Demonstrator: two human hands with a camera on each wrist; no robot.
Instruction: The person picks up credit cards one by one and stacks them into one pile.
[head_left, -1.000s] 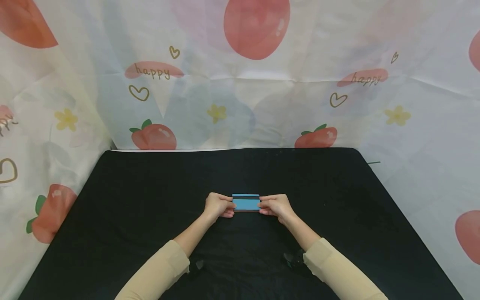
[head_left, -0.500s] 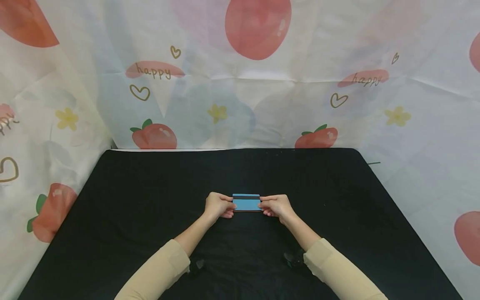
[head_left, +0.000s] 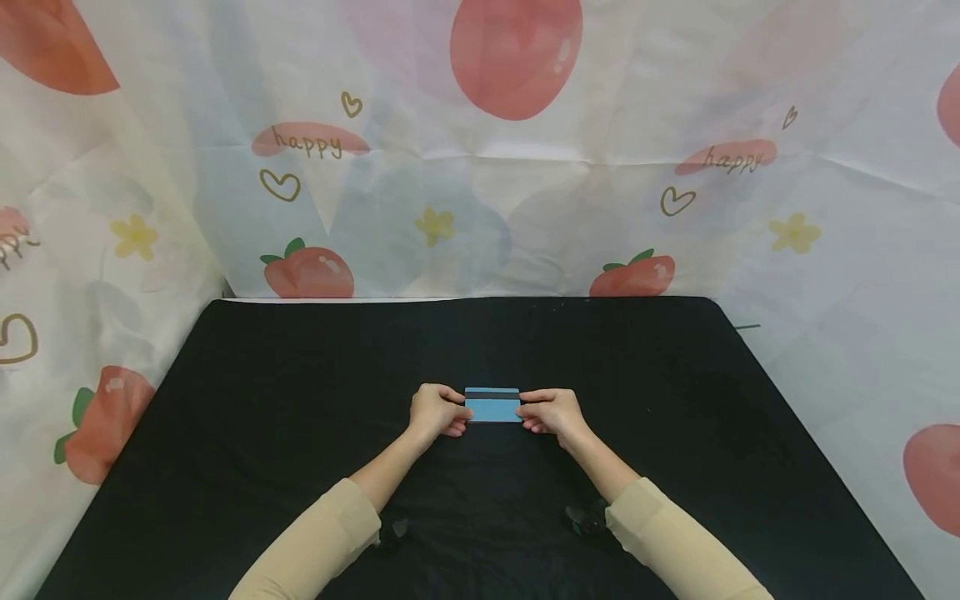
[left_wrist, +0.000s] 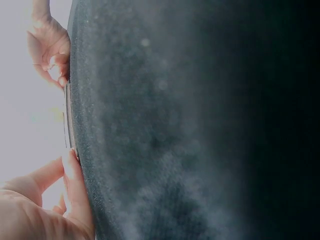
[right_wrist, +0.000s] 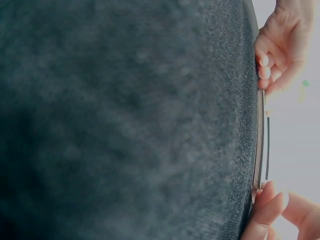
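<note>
A blue card (head_left: 492,408) with a dark stripe near its far edge lies level between my hands at the middle of the black table. My left hand (head_left: 438,410) pinches its left end, thumb on top. On the right end, my right hand (head_left: 552,412) does the same. Seen edge-on, a thin layered stack (left_wrist: 71,120) runs between both hands in the left wrist view, low over the cloth. The right wrist view shows this layered stack (right_wrist: 259,140) too, and a thin dark edge (right_wrist: 268,150) slightly apart from it. The undersides of the cards are hidden.
Black cloth (head_left: 337,358) covers the table. Behind and at both sides hangs a pale curtain (head_left: 465,192) printed with fruit, hearts and flowers. Small dark objects (head_left: 585,521) sit beneath the forearms near the sleeve cuffs.
Both hands keep almost the same place and hold. The brownish line seen along the card's near edge earlier is now hardly visible.
</note>
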